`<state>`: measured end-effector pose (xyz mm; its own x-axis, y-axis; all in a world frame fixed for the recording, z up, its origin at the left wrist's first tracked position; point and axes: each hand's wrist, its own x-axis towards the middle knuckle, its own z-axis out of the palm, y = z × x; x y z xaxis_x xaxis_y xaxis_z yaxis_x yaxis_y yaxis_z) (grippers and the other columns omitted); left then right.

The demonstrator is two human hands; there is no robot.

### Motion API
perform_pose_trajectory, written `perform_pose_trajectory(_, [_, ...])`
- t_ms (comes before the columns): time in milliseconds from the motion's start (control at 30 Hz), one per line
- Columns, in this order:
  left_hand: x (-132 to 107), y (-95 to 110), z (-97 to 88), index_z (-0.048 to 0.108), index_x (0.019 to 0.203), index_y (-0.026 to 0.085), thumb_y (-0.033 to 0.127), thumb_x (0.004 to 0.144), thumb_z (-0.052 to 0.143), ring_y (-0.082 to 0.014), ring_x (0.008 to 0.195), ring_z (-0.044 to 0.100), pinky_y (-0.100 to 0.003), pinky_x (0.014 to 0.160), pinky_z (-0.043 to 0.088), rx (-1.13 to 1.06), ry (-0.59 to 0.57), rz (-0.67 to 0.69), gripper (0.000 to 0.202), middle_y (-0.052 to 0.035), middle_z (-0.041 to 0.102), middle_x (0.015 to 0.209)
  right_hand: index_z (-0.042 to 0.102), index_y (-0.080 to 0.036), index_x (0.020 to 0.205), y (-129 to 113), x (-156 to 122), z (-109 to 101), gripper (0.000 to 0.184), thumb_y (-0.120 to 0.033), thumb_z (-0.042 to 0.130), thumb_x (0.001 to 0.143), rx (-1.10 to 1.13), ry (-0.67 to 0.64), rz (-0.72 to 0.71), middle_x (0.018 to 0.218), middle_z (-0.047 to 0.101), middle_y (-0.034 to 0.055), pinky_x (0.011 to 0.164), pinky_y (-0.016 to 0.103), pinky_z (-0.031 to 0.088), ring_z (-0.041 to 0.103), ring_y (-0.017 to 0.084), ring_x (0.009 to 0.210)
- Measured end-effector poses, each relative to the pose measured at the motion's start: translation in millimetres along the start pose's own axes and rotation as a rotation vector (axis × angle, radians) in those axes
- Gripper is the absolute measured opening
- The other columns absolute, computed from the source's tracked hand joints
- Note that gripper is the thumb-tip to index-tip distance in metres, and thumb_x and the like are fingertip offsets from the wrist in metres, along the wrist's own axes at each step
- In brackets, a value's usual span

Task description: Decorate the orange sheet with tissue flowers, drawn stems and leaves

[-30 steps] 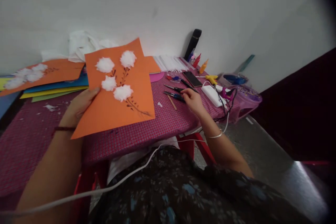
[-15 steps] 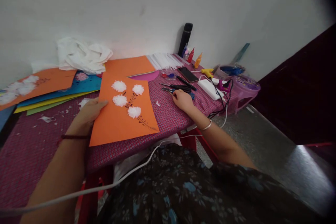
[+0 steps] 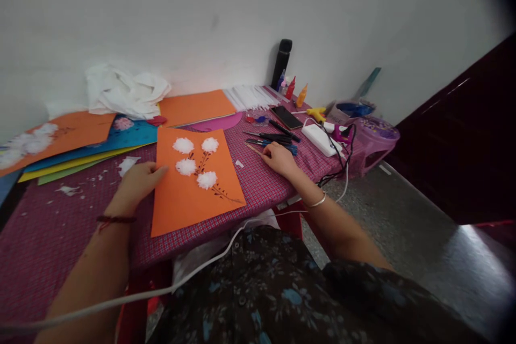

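An orange paper sheet point(image 3: 181, 209) lies on the checked cloth before me, bearing fluffy white paper flowers point(image 3: 207, 180) and a painted brown stem with small leaves. My left hand point(image 3: 139, 183) is at the sheet's left edge, closed on it with the thumb on top. My right hand point(image 3: 280, 160) rests on the cloth, its fingertips pinching a thin wooden stick point(image 3: 253, 149) that points away to the left. Just beyond those fingers lie blue-handled tweezers point(image 3: 258, 142) and several black-handled tools point(image 3: 278, 137).
At the left are coloured sheets point(image 3: 92, 145), another flowered orange sheet point(image 3: 80, 128) and crumpled white paper point(image 3: 124, 88). Further right stand a phone point(image 3: 287, 117), paint bottles point(image 3: 291, 87), a black flask point(image 3: 281, 64), a yellow glue gun point(image 3: 316, 114) and a white power strip point(image 3: 322, 140). A white cable point(image 3: 201, 265) crosses my lap.
The orange sheet has come down flatter and its lower left corner has shifted right. My right hand has moved slightly back from the blue tweezers, and a thin stick now shows at its fingertips.
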<state>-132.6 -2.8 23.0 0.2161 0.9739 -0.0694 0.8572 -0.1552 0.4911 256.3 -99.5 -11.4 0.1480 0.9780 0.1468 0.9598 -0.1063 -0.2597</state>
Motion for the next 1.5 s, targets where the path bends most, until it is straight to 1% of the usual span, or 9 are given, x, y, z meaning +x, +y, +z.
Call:
perform_pose_trajectory(333, [-3.9,-5.3,-9.7,0.05,0.043,0.018,0.031,0.074,0.069,-0.0131,0.051,0.041,-0.024,0.058,0.022,0.029,-0.134,0.083,0.038,0.0047,0.045,0.043,0.067,-0.016,0.085,-1.1,14.7,-7.2,0.007,-0.014,0.062,0.081,0.141,-0.128,-0.034,0.092,0.072,0.0108,0.072,0.029,0.042,0.063,0.021,0.082])
perform_pose_trajectory(467, [-11.0,2.1,-10.4,0.046,0.047,0.019,0.038,0.08,0.066,-0.0125,0.053,0.033,-0.024,0.056,0.018,-0.097,0.074,0.089,0.043,0.0044,0.036,0.046,0.062,-0.016,0.084,-14.6,7.5,-8.0,0.008,-0.01,0.056,0.083,0.316,-0.094,-0.025,0.085,0.069,0.0075,0.07,0.027,0.043,0.061,0.017,0.076])
perform_pose_trajectory(600, [-17.6,24.1,6.0,0.059,0.069,0.019,0.054,0.089,0.047,-0.0148,0.06,0.05,-0.023,0.056,0.035,-0.347,0.167,0.137,0.043,-0.0001,0.056,0.063,0.056,-0.018,0.091,-58.7,0.0,-8.5,0.008,-0.019,0.049,0.091,0.547,-0.113,-0.046,0.07,0.06,-0.0011,0.057,0.024,0.044,0.052,0.012,0.056])
perform_pose_trajectory(733, [-22.4,43.8,30.1,0.068,0.099,0.015,0.066,0.088,0.046,-0.0195,0.075,0.065,-0.031,0.07,0.053,-0.701,-0.025,0.268,0.057,-0.0095,0.071,0.091,0.052,-0.021,0.085,-127.1,-9.2,3.8,0.003,-0.018,0.053,0.086,1.079,-0.225,-0.143,0.061,0.049,-0.0073,0.052,0.021,0.04,0.045,0.009,0.05])
perform_pose_trajectory(900, [-23.9,44.6,47.6,0.072,0.091,0.014,0.063,0.084,0.062,-0.0219,0.079,0.068,-0.032,0.072,0.055,-0.982,-0.125,0.274,0.05,-0.0094,0.072,0.085,0.051,-0.021,0.08,-183.4,-12.7,28.9,0.008,-0.015,0.056,0.083,1.284,-0.3,-0.294,0.069,0.054,-0.0057,0.06,0.022,0.044,0.051,0.01,0.06])
perform_pose_trajectory(1000, [-21.6,39.5,41.8,0.069,0.082,0.014,0.056,0.088,0.058,-0.0184,0.065,0.066,-0.029,0.061,0.052,-1.093,-0.034,0.18,0.044,-0.0077,0.07,0.074,0.06,-0.019,0.087,-163.3,-8.4,32.2,0.005,-0.017,0.055,0.085,1.1,-0.264,-0.372,0.083,0.065,-0.0006,0.074,0.028,0.048,0.059,0.013,0.075])
perform_pose_trajectory(1167, [-21.3,37.2,13.2,0.062,0.075,0.015,0.036,0.096,0.054,-0.0059,0.035,0.032,-0.02,0.039,0.028,-1.289,0.079,0.065,0.031,0.006,0.046,0.047,0.065,-0.019,0.094,-64.1,4.7,13.7,0.014,-0.017,0.053,0.087,0.693,0.08,-0.187,0.094,0.071,0.0066,0.083,0.034,0.048,0.064,0.02,0.086])
perform_pose_trajectory(1267, [-22.0,38.2,2.7,0.058,0.069,0.017,0.045,0.103,0.041,-0.0066,0.033,0.021,-0.021,0.036,0.02,-1.344,0.087,0.067,0.047,0.0078,0.033,0.041,0.066,-0.019,0.094,-28.2,9.9,4.4,0.016,-0.016,0.052,0.087,0.611,0.092,-0.135,0.094,0.072,0.0069,0.081,0.034,0.048,0.064,0.02,0.085])
perform_pose_trajectory(1500, [-23.5,44.1,6.0,0.06,0.07,0.016,0.052,0.107,0.024,-0.0072,0.035,0.022,-0.023,0.04,0.019,-1.318,0.019,-0.018,0.063,0.0059,0.034,0.04,0.069,-0.019,0.091,-51.3,18.5,13.1,0.011,-0.015,0.065,0.081,0.468,-0.174,-0.314,0.087,0.069,0.0035,0.08,0.03,0.042,0.059,0.017,0.082])
